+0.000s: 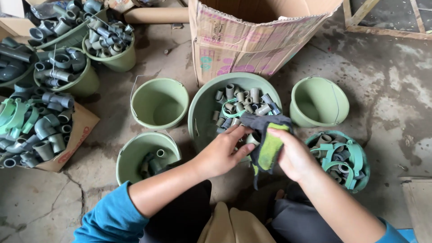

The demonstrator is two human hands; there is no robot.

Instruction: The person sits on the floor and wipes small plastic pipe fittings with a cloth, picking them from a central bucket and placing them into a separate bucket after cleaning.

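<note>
Head view. A short grey pipe fitting (253,138) is held between the fingers of the left hand (221,152), over the near rim of a wide green basin (201,105). A dark grey and yellow-green cloth (269,145) is gripped in the closed right hand (293,155) and is pressed against the fitting, so that most of the fitting is hidden (only its open end can be seen). More grey fittings and a teal ring are heaped in the far part of the basin, partly covered by the cloth's upper corner. Just behind the basin a torn cardboard box (252,36) is stood. An empty green bucket (159,102) is set to the basin's left and another empty bucket (318,101) to its right. A near-left bucket (143,155) with a few fittings is partly overlapped by the left forearm, and a basket of teal clamps (344,157) is placed just beyond the right wrist. At far left, further buckets (112,42) and a flat carton (76,135) are piled with grey elbows, all on cracked concrete
</note>
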